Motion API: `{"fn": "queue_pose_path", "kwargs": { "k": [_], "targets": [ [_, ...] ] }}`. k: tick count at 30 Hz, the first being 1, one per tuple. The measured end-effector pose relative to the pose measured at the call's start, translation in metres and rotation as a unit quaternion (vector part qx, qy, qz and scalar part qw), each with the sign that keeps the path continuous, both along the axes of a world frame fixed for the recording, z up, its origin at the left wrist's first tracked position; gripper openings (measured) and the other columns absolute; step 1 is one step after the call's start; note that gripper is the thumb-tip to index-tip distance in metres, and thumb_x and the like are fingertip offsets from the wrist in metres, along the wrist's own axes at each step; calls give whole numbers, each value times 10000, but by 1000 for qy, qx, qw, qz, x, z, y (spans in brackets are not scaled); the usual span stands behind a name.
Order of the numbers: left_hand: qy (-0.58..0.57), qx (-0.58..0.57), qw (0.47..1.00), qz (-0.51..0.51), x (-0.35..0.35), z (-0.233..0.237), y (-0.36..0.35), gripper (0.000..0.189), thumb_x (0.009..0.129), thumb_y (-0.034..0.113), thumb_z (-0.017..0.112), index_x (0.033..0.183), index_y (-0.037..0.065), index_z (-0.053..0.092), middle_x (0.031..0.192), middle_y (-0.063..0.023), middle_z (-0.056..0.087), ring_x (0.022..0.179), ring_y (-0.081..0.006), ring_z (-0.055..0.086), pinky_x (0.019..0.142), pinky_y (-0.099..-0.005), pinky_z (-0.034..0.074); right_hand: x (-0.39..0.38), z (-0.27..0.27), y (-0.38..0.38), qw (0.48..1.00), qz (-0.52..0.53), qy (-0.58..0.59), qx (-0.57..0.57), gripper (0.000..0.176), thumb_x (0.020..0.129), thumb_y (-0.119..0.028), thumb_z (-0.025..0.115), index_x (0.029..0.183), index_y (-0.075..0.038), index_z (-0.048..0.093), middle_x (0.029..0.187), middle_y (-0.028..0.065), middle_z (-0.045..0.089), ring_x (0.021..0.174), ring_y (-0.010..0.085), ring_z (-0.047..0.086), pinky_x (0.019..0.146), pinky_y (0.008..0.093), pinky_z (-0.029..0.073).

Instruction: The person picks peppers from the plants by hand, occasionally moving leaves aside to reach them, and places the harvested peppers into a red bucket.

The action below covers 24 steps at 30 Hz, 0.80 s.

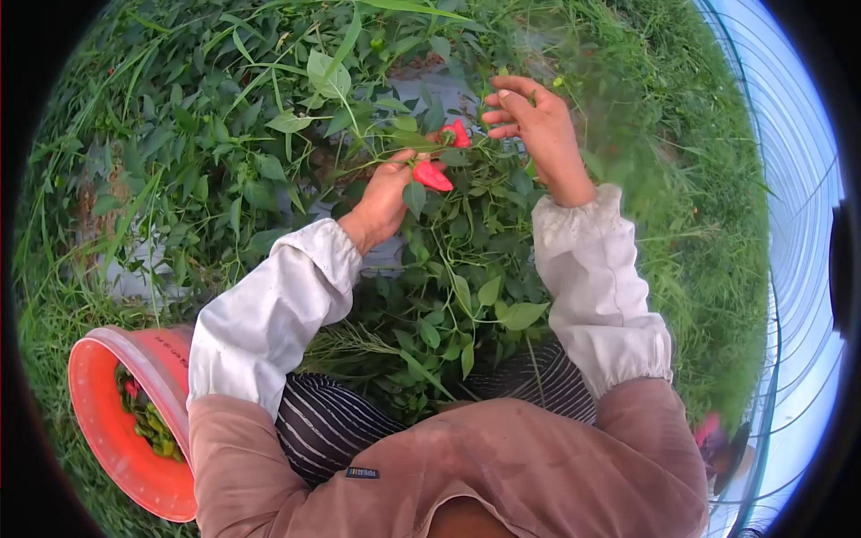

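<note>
1. While the left hand (381,202) supports the lower red pepper (433,177) near its stalk, between thumb and fingers, a light grip there is judged preferable to pressure on the flesh.
2. Supporting the stem close to the fruit would probably limit strain on the foliage (448,229); a clear view of each stalk would aid placement of the fingers.
3. Right hand (547,134): open, fingers parted and slightly curled, with no pepper in its grasp.
4. Upper red pepper (456,134): just beyond the lower one, between the two hands and near the left fingertips; whether they touch it cannot be told.
5. Orange bucket (166,345): beside the left sleeve (260,318), tilted, with green peppers (154,430) inside.
</note>
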<state>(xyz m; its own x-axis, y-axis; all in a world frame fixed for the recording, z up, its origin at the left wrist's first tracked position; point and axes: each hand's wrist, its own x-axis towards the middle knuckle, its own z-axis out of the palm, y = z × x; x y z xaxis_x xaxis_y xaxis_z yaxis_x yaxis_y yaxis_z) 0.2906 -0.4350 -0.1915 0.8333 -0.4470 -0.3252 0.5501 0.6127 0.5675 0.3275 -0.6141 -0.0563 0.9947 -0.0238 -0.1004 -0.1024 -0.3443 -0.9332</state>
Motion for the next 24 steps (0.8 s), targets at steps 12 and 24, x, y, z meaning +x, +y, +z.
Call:
{"fn": "queue_pose_path", "kwargs": {
  "k": [12, 24],
  "targets": [
    [-127, 119, 984, -29, -2, 7, -2, 228, 970, 193, 564, 1126, 42, 635, 1014, -24, 681, 886, -98, 607, 822, -249, 465, 4, -47, -7, 985, 90, 143, -38, 416, 879, -298, 694, 1133, 19, 603, 832, -10, 662, 617, 68, 519, 522, 222, 373],
    [10, 18, 999, 38, 8, 10, 15, 284, 953, 59, 475, 1222, -25, 512, 1150, -114, 637, 915, -205, 672, 710, -314, 578, -72, 27, 30, 842, 231, -374, -314, 107, 819, -68, 683, 916, -23, 669, 894, 130, 659, 784, 229, 638, 676, 325, 495]
  ]
}}
